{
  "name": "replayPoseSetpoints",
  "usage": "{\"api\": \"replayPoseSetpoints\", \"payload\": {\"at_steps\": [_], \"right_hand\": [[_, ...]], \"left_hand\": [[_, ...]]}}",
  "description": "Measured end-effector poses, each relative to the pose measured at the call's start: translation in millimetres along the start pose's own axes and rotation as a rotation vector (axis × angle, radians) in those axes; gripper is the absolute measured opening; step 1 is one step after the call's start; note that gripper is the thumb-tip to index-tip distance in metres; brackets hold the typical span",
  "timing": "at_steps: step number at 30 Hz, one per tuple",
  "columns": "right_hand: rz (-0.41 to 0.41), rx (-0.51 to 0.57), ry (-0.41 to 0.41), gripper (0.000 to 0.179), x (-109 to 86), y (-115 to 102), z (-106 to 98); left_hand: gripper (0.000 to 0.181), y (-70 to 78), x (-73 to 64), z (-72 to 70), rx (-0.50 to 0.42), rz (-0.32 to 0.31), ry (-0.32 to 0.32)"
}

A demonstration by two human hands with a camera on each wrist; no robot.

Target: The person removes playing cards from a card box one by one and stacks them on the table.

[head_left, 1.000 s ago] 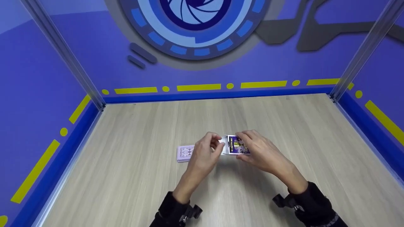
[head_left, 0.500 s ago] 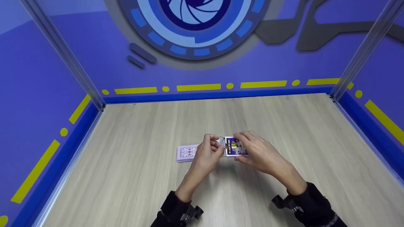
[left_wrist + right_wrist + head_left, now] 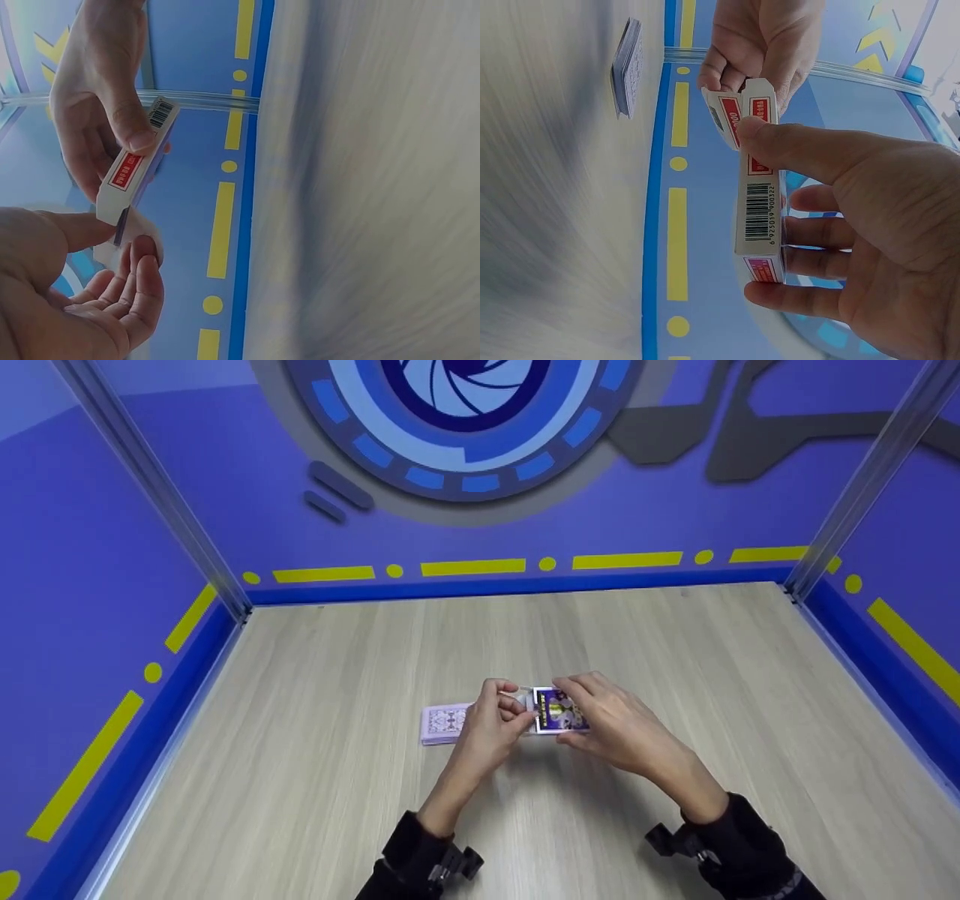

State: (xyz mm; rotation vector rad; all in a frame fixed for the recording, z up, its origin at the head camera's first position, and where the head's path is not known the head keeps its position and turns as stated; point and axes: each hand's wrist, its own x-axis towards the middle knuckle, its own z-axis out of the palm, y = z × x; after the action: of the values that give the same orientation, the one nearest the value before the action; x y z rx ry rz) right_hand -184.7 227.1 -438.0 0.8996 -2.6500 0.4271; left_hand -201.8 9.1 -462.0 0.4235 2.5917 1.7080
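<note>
A small card box (image 3: 559,711) with a purple, yellow-lettered face lies between both hands above the table. My right hand (image 3: 619,720) grips it by its long edges, thumb on the barcode side (image 3: 760,210) and fingers opposite. At the box's left end an end flap (image 3: 724,116) stands folded out. My left hand (image 3: 491,724) is at this end, thumb against the box's corner and curled fingers (image 3: 146,289) by the flap. The left wrist view shows the white box (image 3: 135,169) tilted. A stack of lilac-backed playing cards (image 3: 445,724) lies on the table, partly hidden behind my left hand.
The wood-grain table (image 3: 330,780) spreads around the hands. Blue-purple panels (image 3: 480,536) with yellow dashes enclose its back and sides, joined by metal corner posts (image 3: 161,495). Black wrist mounts (image 3: 416,851) sit on both forearms.
The card box and right hand have shifted slightly left and nearer to me. My left hand has moved slightly right and down, still at the flap end. The card stack has stayed put.
</note>
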Motion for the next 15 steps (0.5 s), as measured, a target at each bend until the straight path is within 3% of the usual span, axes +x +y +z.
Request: {"api": "replayPoseSetpoints", "payload": {"at_steps": [8,15], "right_hand": [[0.009,0.004,0.002,0.076,-0.1,2.8,1.4],[0.035,0.018,0.025,0.074,-0.4,5.9,-1.0]], "left_hand": [[0.038,2.4,0.2,-5.6,-0.007,-0.028,0.01],[0.047,10.5,0.5,-20.8,0.062,0.037,0.027]]}}
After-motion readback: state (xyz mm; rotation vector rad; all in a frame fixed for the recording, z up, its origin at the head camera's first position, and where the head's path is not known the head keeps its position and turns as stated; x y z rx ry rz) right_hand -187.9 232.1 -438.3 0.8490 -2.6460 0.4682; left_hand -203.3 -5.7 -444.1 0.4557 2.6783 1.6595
